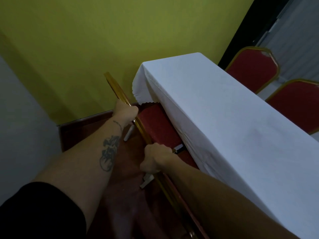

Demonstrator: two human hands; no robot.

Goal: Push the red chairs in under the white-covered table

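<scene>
A red chair point(158, 126) with a gold frame stands at the near long side of the white-covered table point(224, 121), its seat partly under the hanging cloth. My left hand point(125, 112) is closed around the gold top rail of the chair's back at its far end. My right hand point(156, 158) grips the same rail nearer to me. Two more red chairs point(253, 69) point(296, 104) stand on the far side of the table, their backs rising above the tabletop.
A yellow-green wall point(77, 40) runs close behind the table's far end. The floor under the chair is dark red carpet point(120, 187). Another gold-framed chair back edge point(172, 195) shows below my right hand, close along the table.
</scene>
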